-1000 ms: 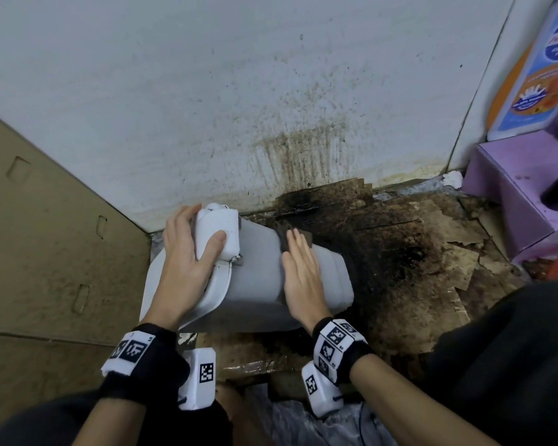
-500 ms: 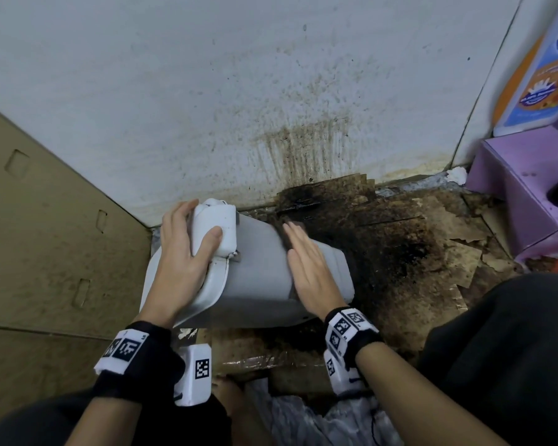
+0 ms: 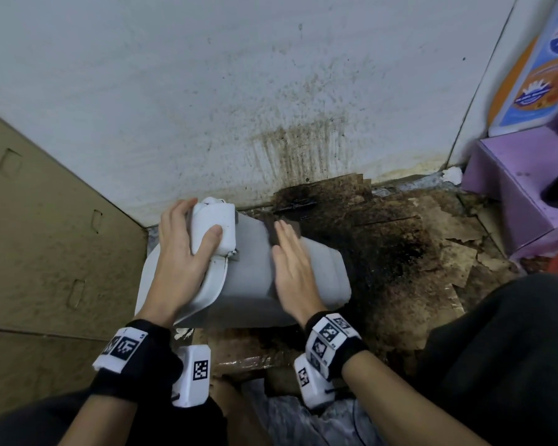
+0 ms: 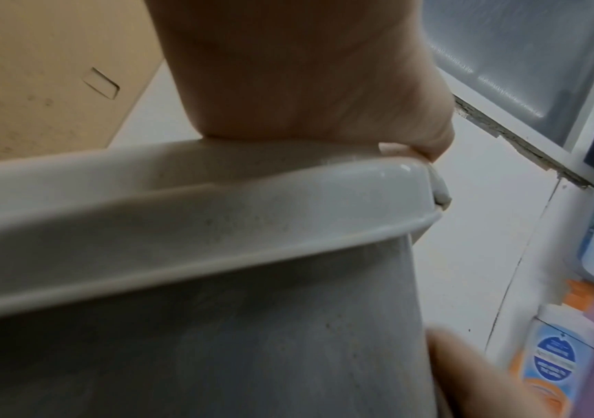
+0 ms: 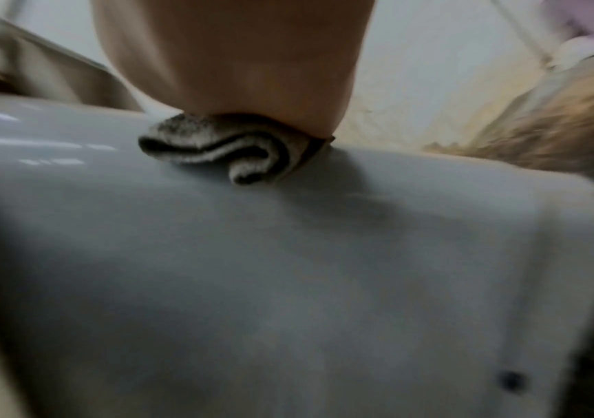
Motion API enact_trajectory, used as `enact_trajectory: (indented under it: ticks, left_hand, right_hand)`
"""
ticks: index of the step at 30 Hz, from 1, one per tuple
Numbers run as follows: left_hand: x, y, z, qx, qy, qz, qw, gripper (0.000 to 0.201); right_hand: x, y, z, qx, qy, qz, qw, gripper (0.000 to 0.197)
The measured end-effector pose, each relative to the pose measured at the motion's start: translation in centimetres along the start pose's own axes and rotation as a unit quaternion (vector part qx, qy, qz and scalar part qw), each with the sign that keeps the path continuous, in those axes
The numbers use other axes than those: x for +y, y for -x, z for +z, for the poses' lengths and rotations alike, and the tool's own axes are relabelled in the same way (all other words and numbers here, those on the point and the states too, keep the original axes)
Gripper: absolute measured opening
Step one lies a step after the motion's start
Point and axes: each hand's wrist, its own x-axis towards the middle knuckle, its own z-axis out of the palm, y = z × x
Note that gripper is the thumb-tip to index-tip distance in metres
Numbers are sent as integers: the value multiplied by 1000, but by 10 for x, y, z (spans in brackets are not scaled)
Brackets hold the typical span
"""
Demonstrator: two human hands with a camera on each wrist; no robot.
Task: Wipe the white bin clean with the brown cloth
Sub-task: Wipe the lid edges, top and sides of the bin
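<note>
Over the last second the right hand (image 3: 292, 272) has slid across the upturned side of the white bin (image 3: 252, 278), from lying square along the wall to an angled line with the fingertips further up toward the far edge, while the bin itself has barely shifted; I judge this as one pass of an ongoing wipe on this face, with other faces yet to do. The bin lies on its side on the stained floor (image 3: 400, 252) close to the spattered wall (image 3: 271, 91), its lid end to the left. The brown cloth (image 5: 223, 150) is folded under the right palm, a rolled edge poking out at the heel of the hand and a dark strip showing past the fingertips in the head view. That hand's grip is flat and open, fingers straight and together, pressing the cloth down rather than clutching it. The left hand (image 3: 181, 255) steadies the bin, its grip closed around the white lid hinge block (image 3: 215, 230), thumb across the front, fingers behind, wrist resting on the lid rim.
</note>
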Motion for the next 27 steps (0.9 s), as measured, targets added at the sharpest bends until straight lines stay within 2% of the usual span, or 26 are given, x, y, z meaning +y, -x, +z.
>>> enact_trajectory:
  ticks: [4,8,11,15,19,23,27]
  left_hand:
    - [-2,2,-2,-3,-2,4,1000,80]
    - [-3,3,-4,-5,5,5,1000,80]
    - [-5,3,-5,-6,13,0,1000,78]
    - [-5,3,-5,-9,19,-3,1000,76]
    - [-5,2,-5,-8,16,-1,1000,77]
    - [-5,3,-6,-5,14,2,1000,78]
    - [-2,2,-3,-8,8,3,1000,78]
  right_hand:
    - [-38,3,19,-14,8,-77,997,54]
    - [-14,5,6,-11,48,-131,990,51]
    - [27,8,-8,-6,54,-89,995,50]
    - [80,14,-27,31,43,37,998,50]
    - [81,10,-24,42,59,114,991,50]
    - [58,7,-11,52,55,99,992,61]
    - [0,8,6,22,34,11,999,60]
